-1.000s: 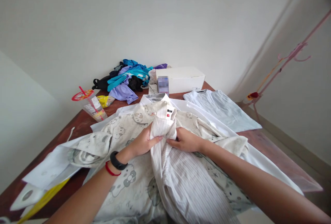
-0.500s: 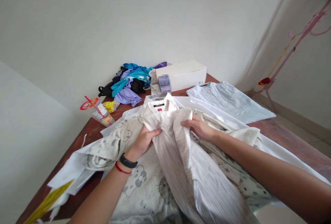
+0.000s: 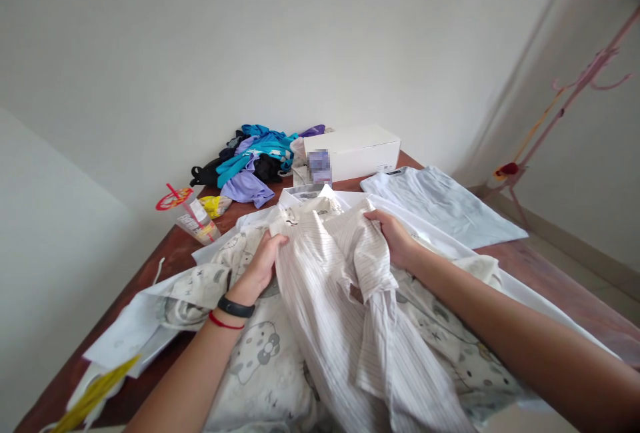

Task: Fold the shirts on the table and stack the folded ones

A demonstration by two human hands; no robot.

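**Striped shirt lifted between two hands**

While the striped shirt point(image 3: 325, 286) lay bunched over a cat-print cloth point(image 3: 260, 360) at the middle of the wooden table point(image 3: 550, 280), both hands gripped its upper part. Head view: left hand point(image 3: 263, 263), black band and red string at the wrist, fingers clamped on the shirt's left edge. Right hand point(image 3: 395, 236) closed on a gathered fold on the right side. Behind: white box point(image 3: 357, 150), heap of coloured clothes point(image 3: 250, 160), flat white T-shirt point(image 3: 440, 203), plastic cup point(image 3: 197, 223) to the left.
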